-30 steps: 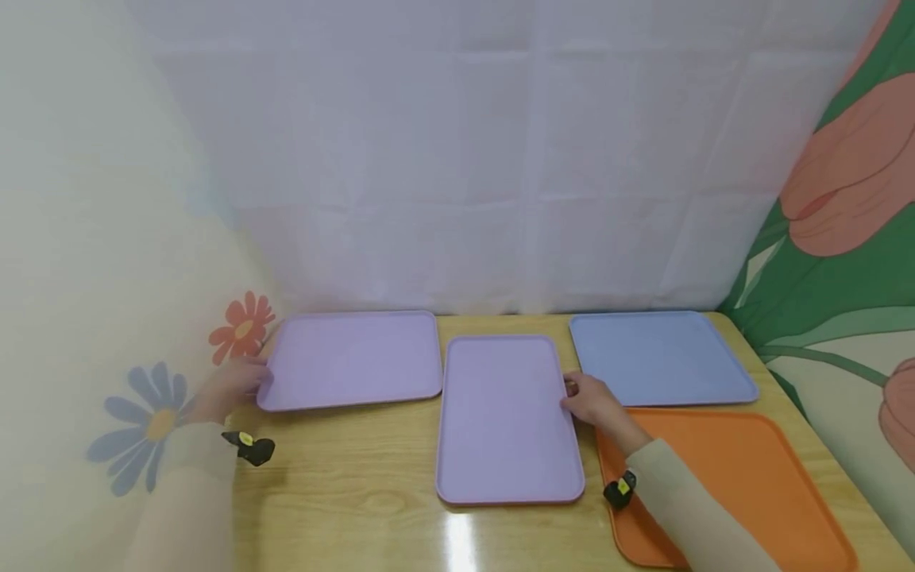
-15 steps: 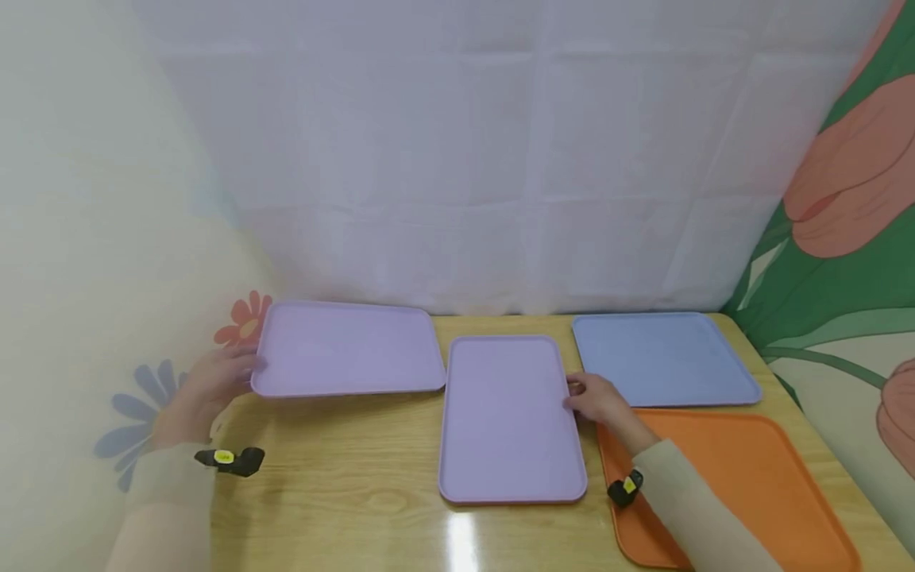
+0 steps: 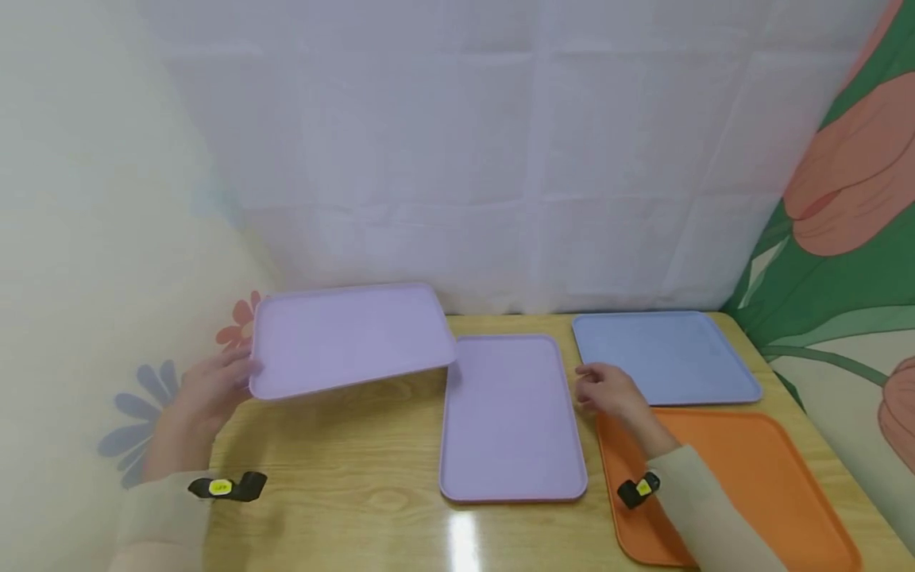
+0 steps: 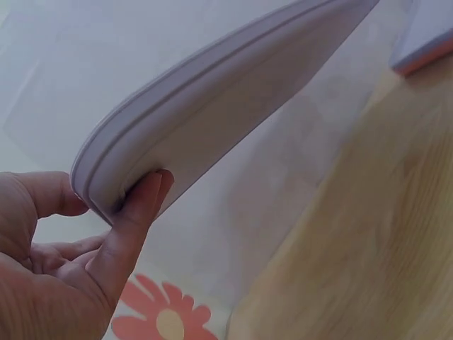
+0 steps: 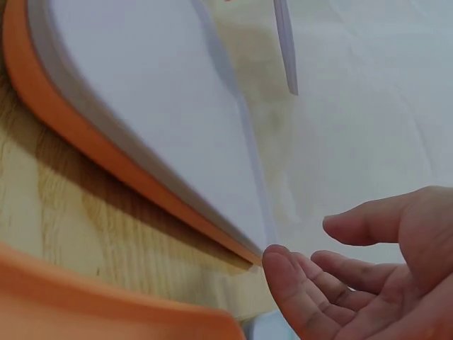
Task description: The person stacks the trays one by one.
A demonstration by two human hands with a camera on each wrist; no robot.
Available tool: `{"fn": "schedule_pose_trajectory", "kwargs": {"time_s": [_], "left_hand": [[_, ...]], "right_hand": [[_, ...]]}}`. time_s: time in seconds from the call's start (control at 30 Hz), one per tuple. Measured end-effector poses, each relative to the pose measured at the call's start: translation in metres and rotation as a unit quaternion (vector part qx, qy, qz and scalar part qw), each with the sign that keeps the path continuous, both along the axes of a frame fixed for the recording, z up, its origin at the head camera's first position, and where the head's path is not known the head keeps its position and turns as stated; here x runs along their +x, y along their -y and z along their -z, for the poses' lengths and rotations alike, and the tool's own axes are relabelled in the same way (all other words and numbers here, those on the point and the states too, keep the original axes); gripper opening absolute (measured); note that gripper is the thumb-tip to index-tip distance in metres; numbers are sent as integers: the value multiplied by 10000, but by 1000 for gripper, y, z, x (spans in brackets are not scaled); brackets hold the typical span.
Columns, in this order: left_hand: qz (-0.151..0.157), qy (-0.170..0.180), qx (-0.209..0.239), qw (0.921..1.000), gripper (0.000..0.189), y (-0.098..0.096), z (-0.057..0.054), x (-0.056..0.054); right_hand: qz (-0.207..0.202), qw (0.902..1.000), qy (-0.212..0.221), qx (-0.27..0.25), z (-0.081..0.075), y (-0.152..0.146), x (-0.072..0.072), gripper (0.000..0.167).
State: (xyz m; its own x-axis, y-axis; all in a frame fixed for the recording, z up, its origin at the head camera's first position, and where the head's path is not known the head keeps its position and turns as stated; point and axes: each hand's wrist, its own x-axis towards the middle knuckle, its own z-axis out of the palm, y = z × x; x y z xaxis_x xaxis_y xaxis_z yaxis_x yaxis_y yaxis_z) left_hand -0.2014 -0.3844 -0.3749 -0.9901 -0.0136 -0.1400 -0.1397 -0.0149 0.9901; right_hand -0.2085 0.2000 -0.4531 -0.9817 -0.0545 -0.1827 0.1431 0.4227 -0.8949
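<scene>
My left hand (image 3: 210, 393) grips the left short edge of a lilac tray (image 3: 350, 338), held tilted above the table. Thumb and fingers pinch its rim in the left wrist view, where the tray's underside (image 4: 233, 120) shows. Its right front corner overlaps a second lilac tray (image 3: 511, 429) lying lengthwise mid-table. My right hand (image 3: 609, 391) is just off that second tray's right edge, holding nothing, with fingers loosely bent and thumb apart. In the right wrist view an orange layer (image 5: 141, 185) shows directly beneath the second tray.
A blue tray (image 3: 665, 357) lies at the back right of the wooden table (image 3: 343, 492). In front of it is an orange tray (image 3: 750, 485), partly under my right forearm. A white cloth (image 3: 400, 159) hangs behind the table, and flower-patterned cloth (image 3: 851, 238) borders the right side.
The left lilac tray has risen off the table, its right end now over the middle tray. My right hand has let go of the middle tray's edge and drawn slightly right.
</scene>
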Motion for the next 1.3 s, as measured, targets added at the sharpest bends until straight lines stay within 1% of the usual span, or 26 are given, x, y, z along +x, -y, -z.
{"fn": "schedule_pose_trajectory", "kwargs": {"time_s": [0.03,0.1,0.13,0.17,0.23,0.27,0.33,0.4,0.53,0.63,0.87,0.97,1.1,1.17,1.3], "left_hand": [[-35,-35,189,9998,69,-4,1,0],[4,-145,212,9997,57,-13,2,0],[21,-196,321,9993,49,-18,3,0],[33,-230,406,9989,46,-23,4,0],[93,-305,532,9981,48,-34,7,-1],[130,-339,535,9979,53,-40,8,-1],[147,-385,703,9967,61,-52,10,0],[157,-422,684,9966,66,-65,11,1],[34,-488,532,9974,65,-90,11,6],[-46,-484,595,9970,64,-107,11,9],[-202,-323,994,9943,64,-138,14,16],[-293,-261,1156,9925,63,-152,16,19],[-367,-259,1347,9899,61,-168,19,22],[-402,-265,1426,9886,60,-175,20,23],[-452,-276,1506,9872,60,-188,23,25]], "right_hand": [[25,10000,-26,-89,0,0,0,42],[50,9996,-87,-245,-2,-1,1,42],[67,9994,-116,-309,-2,-1,1,42],[67,9992,-129,-382,-3,-1,1,42],[20,9984,-165,-538,-5,0,2,43],[-19,9979,-187,-622,-5,1,3,44],[-110,9958,-205,-882,-6,2,5,45],[-205,9927,-214,-1173,-8,4,6,47],[-269,9871,-186,-1566,-9,8,9,49],[-226,9834,-170,-1792,-10,13,11,52],[-14,9665,-163,-2561,-12,30,18,56],[57,9605,-196,-2776,-13,37,22,57],[192,9512,-135,-3076,-13,45,26,58],[287,9449,-81,-3259,-14,49,28,58],[526,9291,-17,-3660,-15,58,30,56]]}}
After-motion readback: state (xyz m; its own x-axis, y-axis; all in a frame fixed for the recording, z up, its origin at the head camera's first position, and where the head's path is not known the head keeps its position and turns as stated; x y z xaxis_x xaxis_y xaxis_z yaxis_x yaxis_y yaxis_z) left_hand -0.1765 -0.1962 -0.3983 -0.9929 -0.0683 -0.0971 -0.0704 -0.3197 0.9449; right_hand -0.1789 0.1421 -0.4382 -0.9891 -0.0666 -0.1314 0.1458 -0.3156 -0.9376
